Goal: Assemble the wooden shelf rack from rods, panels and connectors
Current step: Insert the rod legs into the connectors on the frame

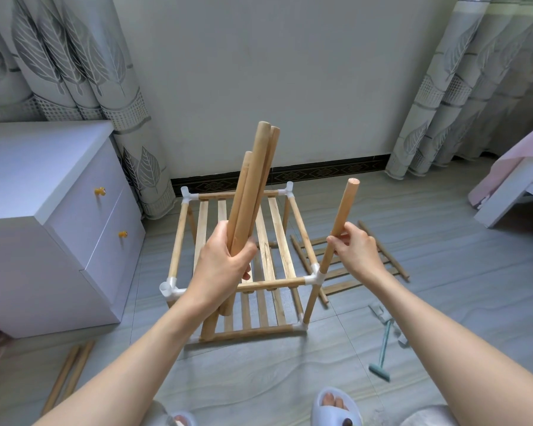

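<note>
A part-built wooden shelf rack [274, 250] stands on the floor, with two slatted tiers joined by white plastic corner connectors. My left hand [225, 262] grips a bundle of three wooden rods [253, 186] held upright above the rack. My right hand [356, 250] pinches a single wooden rod [342, 219] whose lower end sits in the near right corner connector [317, 276]. The near left corner connector [168, 289] has an open socket facing up.
A loose slatted panel [351, 265] lies on the floor right of the rack. Two spare rods [68, 376] lie at lower left. A teal mallet [382, 355] lies at lower right. A white cabinet [43, 229] stands left, a bed [517, 186] right.
</note>
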